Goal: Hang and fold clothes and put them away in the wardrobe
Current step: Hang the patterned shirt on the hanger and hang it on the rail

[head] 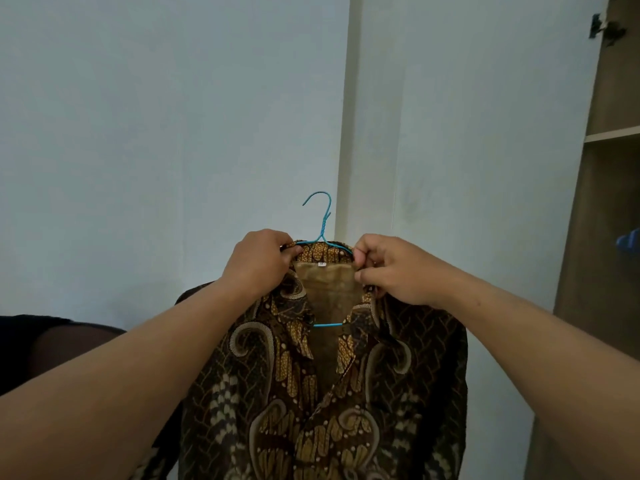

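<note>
Before the wall: batik shirt hangs on blue hanger.
Left hand: pinches collar left of the hanger's hook.
Right hand: pinches collar right of it.

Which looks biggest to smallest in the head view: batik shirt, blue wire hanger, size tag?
1. Batik shirt, filling the lower frame.
2. Blue wire hanger, mostly hidden inside the shirt, so only its visible part is judged.
3. Size tag, tiny at the collar.
</note>
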